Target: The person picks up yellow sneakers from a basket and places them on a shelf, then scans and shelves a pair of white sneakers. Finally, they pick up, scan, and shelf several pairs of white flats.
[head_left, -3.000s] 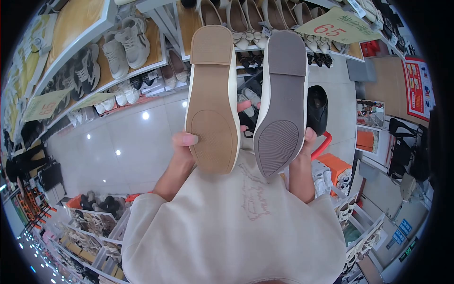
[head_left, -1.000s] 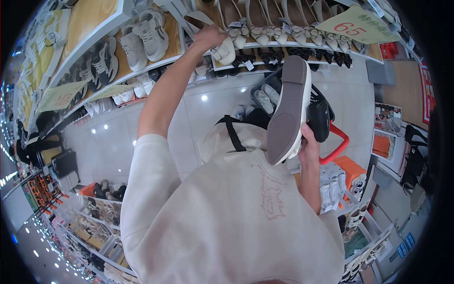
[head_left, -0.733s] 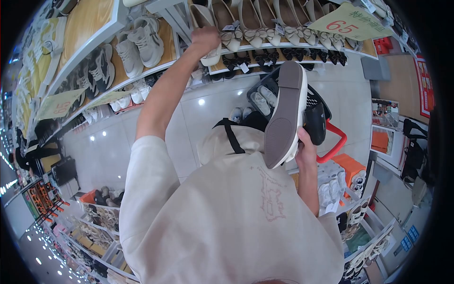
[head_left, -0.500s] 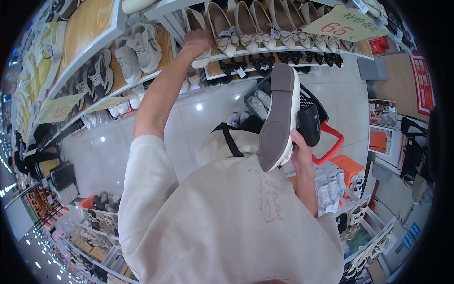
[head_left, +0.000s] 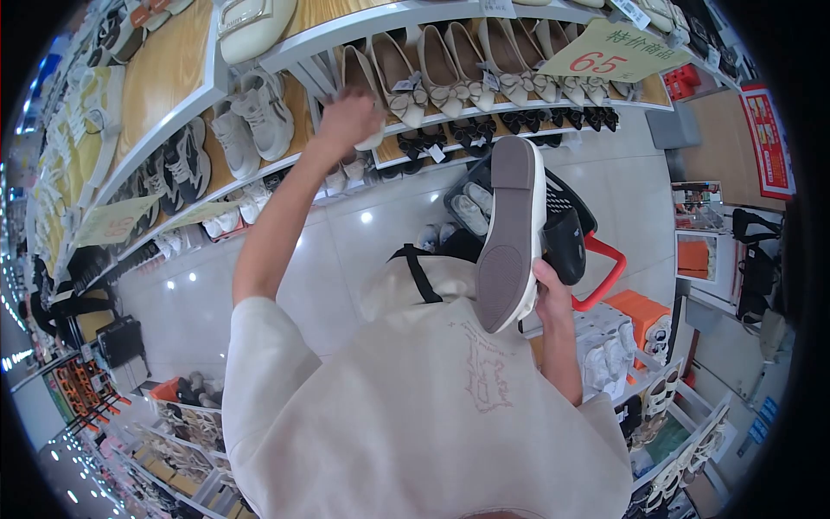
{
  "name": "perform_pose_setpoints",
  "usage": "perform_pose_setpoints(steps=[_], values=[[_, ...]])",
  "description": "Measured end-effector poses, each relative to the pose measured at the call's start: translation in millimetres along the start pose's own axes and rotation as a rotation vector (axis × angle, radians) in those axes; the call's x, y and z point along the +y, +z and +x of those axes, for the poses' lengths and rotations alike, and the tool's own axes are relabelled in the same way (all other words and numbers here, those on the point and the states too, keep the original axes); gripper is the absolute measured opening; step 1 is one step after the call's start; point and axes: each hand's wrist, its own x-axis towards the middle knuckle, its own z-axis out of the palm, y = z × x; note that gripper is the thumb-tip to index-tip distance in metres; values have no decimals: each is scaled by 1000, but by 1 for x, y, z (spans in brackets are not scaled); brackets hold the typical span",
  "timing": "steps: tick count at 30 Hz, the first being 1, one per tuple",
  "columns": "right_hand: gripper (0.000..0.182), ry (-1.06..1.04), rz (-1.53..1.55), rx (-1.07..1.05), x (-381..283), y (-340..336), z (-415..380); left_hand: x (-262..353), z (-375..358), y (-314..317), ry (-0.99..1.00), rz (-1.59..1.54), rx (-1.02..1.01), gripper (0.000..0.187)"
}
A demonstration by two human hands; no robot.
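My left hand [head_left: 350,121] is at the left end of a shoe shelf, over a cream flat shoe [head_left: 361,71]. Its fingers are smeared by motion and overlap the side of that shoe. Beside it stand more cream flats with bows [head_left: 439,62]. My right hand [head_left: 552,290] is wrapped round a white shoe [head_left: 510,233] near its toe end, the grey-brown sole facing me and the heel pointing away. A glossy black rounded object [head_left: 564,246] sits against the shoe right above my fingers; its kind does not show.
Under the held shoe, a dark shopping basket [head_left: 577,192] with a red handle [head_left: 612,275] contains pale shoes [head_left: 471,208]. Black bow shoes [head_left: 471,131] line the lower shelf. A price sign [head_left: 609,54] juts out at right. Sneakers [head_left: 259,112] fill the left shelves.
My left hand has drawn slightly back and left from the cream flat, its fingers now blurred. The shoe in my right hand has shifted slightly down in view.
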Motion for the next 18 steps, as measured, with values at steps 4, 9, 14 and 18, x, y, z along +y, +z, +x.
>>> perform_pose_setpoints(steps=[4, 9, 14, 18], values=[[72, 24, 7, -112, -3, -11, 11, 70, -46, -62, 48, -839, -222, 56], [83, 152, 89, -398, -7, -7, 29, 121, -97, -62, 25, -1738, -351, 67], [78, 182, 110, -408, -1, 9, 33, 106, -99, -39, -32, -1905, -349, 65], [70, 183, 96, -325, 2, 13, 34, 27, -61, 22, -270, -915, 65, 89]])
